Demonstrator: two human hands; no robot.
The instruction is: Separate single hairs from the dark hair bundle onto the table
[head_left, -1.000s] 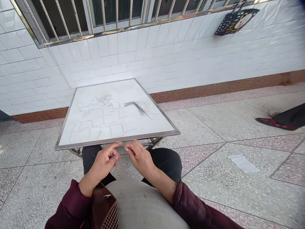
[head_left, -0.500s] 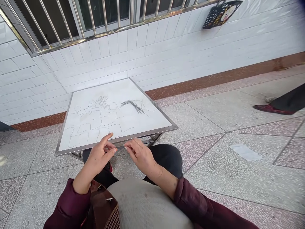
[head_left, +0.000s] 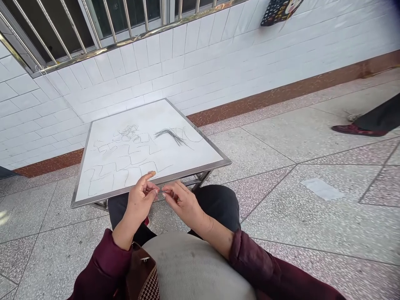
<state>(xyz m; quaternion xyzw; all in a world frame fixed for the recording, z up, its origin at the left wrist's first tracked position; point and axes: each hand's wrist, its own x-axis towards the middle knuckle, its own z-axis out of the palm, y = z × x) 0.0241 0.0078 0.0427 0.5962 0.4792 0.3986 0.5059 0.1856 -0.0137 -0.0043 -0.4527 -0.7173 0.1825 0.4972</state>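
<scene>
My left hand [head_left: 140,200] and my right hand [head_left: 183,202] meet fingertip to fingertip just in front of the near edge of a small white table [head_left: 200,156]. Both pinch a very thin dark strand between them, too fine to name. On the tabletop lie a small bundle of dark hair-like strands [head_left: 170,135], a tangled little clump [head_left: 128,131] and thin strands laid out in zigzag lines [head_left: 125,164].
The table has a metal rim and stands on a speckled stone floor before a white tiled wall with a barred window [head_left: 93,25]. Another person's foot in a dark red shoe [head_left: 356,130] is at the right. A pale paper scrap [head_left: 321,189] lies on the floor.
My hands have come closer together, fingertips now nearly touching, after being slightly apart with the strand stretched between them. The view has drifted a little to the right and down.
</scene>
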